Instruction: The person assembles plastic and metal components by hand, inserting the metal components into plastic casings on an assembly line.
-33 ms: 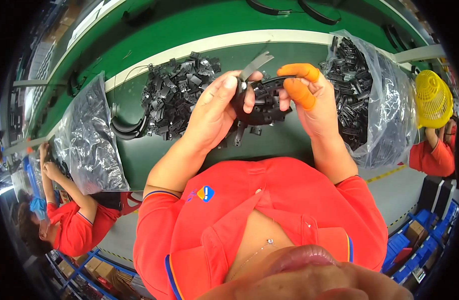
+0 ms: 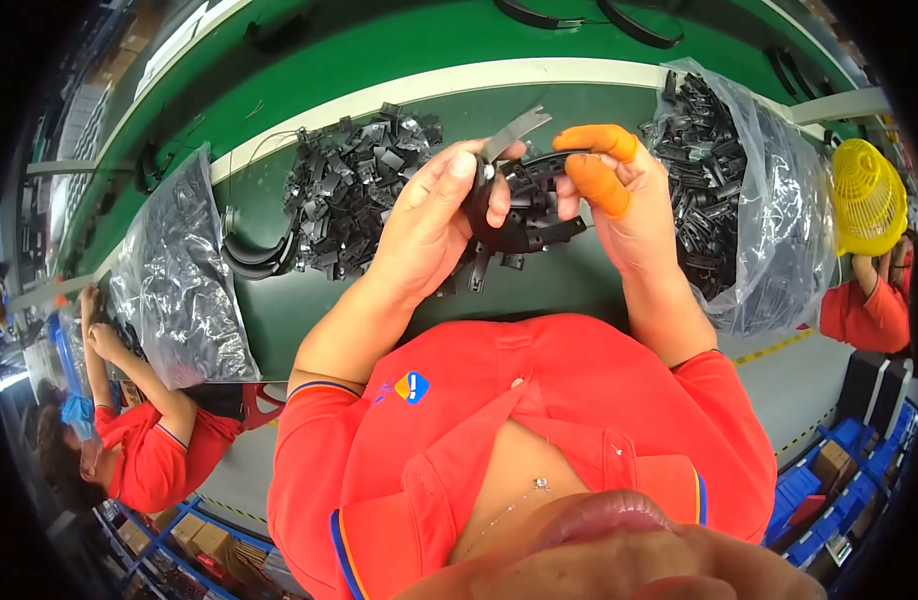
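Note:
My left hand (image 2: 429,205) is closed round one end of a curved black headband (image 2: 509,238), its thumb near a shiny round spot. From that end a flat metal strip (image 2: 519,132) with a notched tip sticks up past the fingers. My right hand (image 2: 624,195), with orange finger cots (image 2: 599,185) on thumb and forefinger, pinches the headband's other end. Small black plastic parts lie beneath the hands, partly hidden by them. Left of my left hand spreads a heap of such black parts (image 2: 354,190).
A clear bag of black parts (image 2: 769,200) stands at the right, another plastic bag (image 2: 179,280) at the left. Curved black bands (image 2: 259,258) lie beside the heap, and more (image 2: 639,25) on the far green surface. Co-workers (image 2: 159,440) sit on both sides; a yellow basket (image 2: 867,198) is far right.
The metal strip's tip has shifted very slightly to the right. Both hands keep their hold and place.

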`<state>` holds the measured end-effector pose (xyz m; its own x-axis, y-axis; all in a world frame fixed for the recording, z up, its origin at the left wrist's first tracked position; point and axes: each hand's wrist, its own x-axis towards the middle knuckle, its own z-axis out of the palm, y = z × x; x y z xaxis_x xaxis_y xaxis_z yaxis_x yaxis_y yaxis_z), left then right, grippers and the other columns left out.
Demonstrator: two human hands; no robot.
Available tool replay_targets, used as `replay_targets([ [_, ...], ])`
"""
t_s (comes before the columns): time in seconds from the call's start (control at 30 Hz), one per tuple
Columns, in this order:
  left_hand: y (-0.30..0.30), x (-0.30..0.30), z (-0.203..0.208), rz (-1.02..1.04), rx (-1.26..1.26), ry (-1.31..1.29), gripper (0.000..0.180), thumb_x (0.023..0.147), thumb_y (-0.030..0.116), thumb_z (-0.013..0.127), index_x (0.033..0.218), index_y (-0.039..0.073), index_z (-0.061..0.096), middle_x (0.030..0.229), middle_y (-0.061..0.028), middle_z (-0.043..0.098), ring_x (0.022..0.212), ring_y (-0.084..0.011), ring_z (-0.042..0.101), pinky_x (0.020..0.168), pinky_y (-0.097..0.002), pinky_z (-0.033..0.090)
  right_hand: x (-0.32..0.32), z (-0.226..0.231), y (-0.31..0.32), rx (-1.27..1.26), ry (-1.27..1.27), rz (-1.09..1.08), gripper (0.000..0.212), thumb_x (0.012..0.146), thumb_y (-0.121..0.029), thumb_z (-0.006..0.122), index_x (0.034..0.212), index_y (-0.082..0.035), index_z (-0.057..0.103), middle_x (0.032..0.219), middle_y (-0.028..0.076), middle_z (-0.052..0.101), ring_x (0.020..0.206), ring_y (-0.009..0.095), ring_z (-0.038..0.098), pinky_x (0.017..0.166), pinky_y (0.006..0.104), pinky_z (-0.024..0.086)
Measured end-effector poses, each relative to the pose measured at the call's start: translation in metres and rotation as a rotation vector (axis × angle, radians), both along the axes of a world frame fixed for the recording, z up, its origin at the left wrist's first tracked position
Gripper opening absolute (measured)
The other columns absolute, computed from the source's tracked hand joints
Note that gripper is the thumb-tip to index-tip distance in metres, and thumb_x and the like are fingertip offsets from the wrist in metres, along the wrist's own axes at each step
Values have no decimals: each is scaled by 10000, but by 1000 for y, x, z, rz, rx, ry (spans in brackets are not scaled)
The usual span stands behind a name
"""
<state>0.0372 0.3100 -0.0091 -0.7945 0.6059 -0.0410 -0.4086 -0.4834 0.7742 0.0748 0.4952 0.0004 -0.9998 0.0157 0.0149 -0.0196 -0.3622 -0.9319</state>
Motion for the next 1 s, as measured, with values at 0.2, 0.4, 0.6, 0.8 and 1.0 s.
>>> replay_targets([
  [0.2,9,8,4,25,-104,10,442,905,340,499,1176,-7,470,757,-13,518,709,-93,474,691,-210,395,-3,-2,-3,-40,12,-12,241,811,-65,625,1030,8,557,740,72,596,595,129,552,551,219,434],
  [0.4,5,7,-3,-22,-102,0,408,887,309,543,1146,-2,488,804,-47,568,706,-102,495,697,-232,418,4,-14,1,-183,-19,92,302,879,-251,546,1068,-15,542,783,72,599,630,129,554,580,227,439],
  [0.6,4,5,-4,-88,-87,-38,361,886,303,548,1087,7,507,780,-53,570,699,-107,498,690,-233,419,3,-19,-1,-355,-211,237,497,919,-419,421,1149,13,502,921,97,608,779,142,585,665,248,456],
  [0.8,3,5,-2,-53,-68,-95,328,878,296,563,1049,21,512,764,-36,553,691,-101,481,676,-229,402,6,1,-5,211,178,-227,155,873,-65,532,946,39,621,1001,122,626,875,146,594,778,267,462],
  [1.0,6,6,-3,-10,-83,-77,281,874,275,571,1017,41,508,787,-26,549,701,-99,484,676,-234,396,9,-16,3,161,146,-228,151,869,-62,537,923,46,627,972,115,631,805,140,595,703,228,465],
])
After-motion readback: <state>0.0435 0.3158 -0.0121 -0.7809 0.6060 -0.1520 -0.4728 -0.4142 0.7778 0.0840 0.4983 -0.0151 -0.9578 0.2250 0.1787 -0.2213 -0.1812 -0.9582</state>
